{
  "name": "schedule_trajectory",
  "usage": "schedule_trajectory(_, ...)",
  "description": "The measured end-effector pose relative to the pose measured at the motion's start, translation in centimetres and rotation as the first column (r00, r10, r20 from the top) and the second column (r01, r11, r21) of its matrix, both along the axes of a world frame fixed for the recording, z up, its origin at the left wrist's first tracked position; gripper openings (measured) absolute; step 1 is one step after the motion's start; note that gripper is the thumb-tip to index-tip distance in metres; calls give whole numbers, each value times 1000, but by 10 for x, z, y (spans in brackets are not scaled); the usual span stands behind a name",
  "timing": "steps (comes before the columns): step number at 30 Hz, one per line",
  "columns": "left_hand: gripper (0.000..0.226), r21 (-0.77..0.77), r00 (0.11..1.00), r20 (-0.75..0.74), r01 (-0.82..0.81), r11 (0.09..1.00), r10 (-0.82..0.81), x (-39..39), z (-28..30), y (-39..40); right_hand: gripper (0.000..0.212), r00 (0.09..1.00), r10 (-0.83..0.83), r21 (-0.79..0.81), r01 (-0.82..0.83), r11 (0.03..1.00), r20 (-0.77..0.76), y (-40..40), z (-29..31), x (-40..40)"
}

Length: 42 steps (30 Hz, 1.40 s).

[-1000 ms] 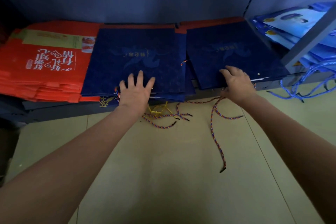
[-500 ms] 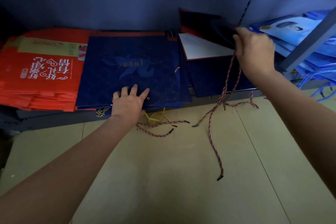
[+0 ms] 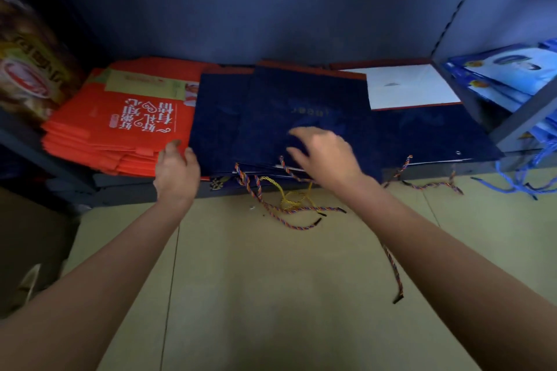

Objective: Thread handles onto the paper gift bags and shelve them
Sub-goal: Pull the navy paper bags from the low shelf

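1. On the low shelf [image 3: 150, 187], our right hand [image 3: 327, 156] lies loosely spread, blurred, on the navy gift bags [image 3: 301, 123]; any grip is unclear.
2. Our left hand [image 3: 176, 172], fingers relaxed, steadies the stack's left edge.
3. We should square the edges and tuck the dangling cord handles [image 3: 289, 208] inward.

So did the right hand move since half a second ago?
Yes. The right hand came down and leftward, from near the shelf upright onto the middle navy bags.
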<state>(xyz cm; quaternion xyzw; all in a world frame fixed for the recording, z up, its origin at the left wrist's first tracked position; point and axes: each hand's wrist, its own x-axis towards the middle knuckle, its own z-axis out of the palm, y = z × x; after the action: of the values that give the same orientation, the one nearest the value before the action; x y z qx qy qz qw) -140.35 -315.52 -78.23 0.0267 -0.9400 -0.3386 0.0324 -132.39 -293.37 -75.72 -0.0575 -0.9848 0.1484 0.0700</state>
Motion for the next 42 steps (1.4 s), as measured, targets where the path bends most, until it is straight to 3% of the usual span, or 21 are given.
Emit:
schedule_trajectory(2, 43, 15, 1000, 26, -13, 1000, 12, 2, 1, -1, 60, 964, -230, -10, 234, 972, 132, 27, -11, 7)
schedule_trajectory(4, 49, 40, 993, 107, 49, 998, -53, 4, -2, 5, 83, 844, -434, -159, 497, 853, 315, 54, -20, 20)
schedule_trajectory(6, 60, 130, 969, 236, 38, 991, -69, 2, -8, 12, 94, 796, -451, -399, 597, 696, 404, 72, -32, 27)
schedule_trajectory(9, 70, 311, 961, 276, -88, 946, -2, -8, -15, 14, 91, 770, -510, -489, 638, 595, 384, 80, -42, 25)
schedule_trajectory(12, 71, 396, 927, 370, -211, 894, 55, -19, -19, 12, 82, 783, -477, -490, 622, 611, 398, 67, -42, 14)
schedule_trajectory(17, 87, 549, 816, 576, -437, 712, 56, -24, -22, 19, 84, 850, -391, -556, 527, 643, 353, 31, -46, 4)
schedule_trajectory(20, 74, 588, 787, 606, -545, 598, 121, -21, -29, 21, 79, 882, -326, -580, 470, 666, 340, 28, -44, 4)
schedule_trajectory(23, 80, 650, 800, 566, -583, 488, 200, -24, -30, 31, 58, 819, -535, -490, 560, 668, 207, 64, -37, 16)
schedule_trajectory(24, 83, 656, 801, 555, -587, 474, 225, -23, -27, 35, 53, 744, -652, -471, 631, 617, 143, 82, -41, 24)
schedule_trajectory(25, 86, 658, 797, 556, -596, 461, 236, -20, -24, 41, 52, 626, -770, -483, 715, 505, 123, 96, -43, 35)
schedule_trajectory(27, 86, 655, 783, 566, -616, 437, 257, -18, -20, 49, 57, 400, -858, -593, 792, 147, 323, 110, -50, 52)
schedule_trajectory(28, 87, 651, 779, 562, -624, 432, 279, -18, -16, 53, 55, 391, -797, -666, 745, -20, 461, 112, -53, 54)
schedule_trajectory(29, 91, 641, 773, 563, -631, 436, 293, -18, -13, 56, 48, 442, -719, -751, 639, -167, 536, 114, -54, 50)
schedule_trajectory(31, 95, 650, 764, 559, -645, 402, 321, -23, -12, 53, 31, 533, -668, -854, 342, -392, 519, 120, -52, 33)
schedule_trajectory(32, 88, 663, 764, 562, -645, 381, 316, -28, -17, 49, 24, 532, -676, -857, 250, -450, 510, 122, -47, 25)
schedule_trajectory(35, 60, 689, 763, 603, -645, 331, 232, -27, -16, 45, 7, 529, -715, -883, 174, -436, 457, 123, -28, 16)
schedule_trajectory(40, 64, 602, 778, 600, -592, 536, 186, -20, -2, 47, 13, 449, -759, -882, 273, -385, 471, 149, 8, 3)
schedule_trajectory(42, 64, 590, 777, 600, -590, 551, 190, -17, -4, 50, 17, 509, -720, -878, 355, -323, 471, 150, 16, -2)
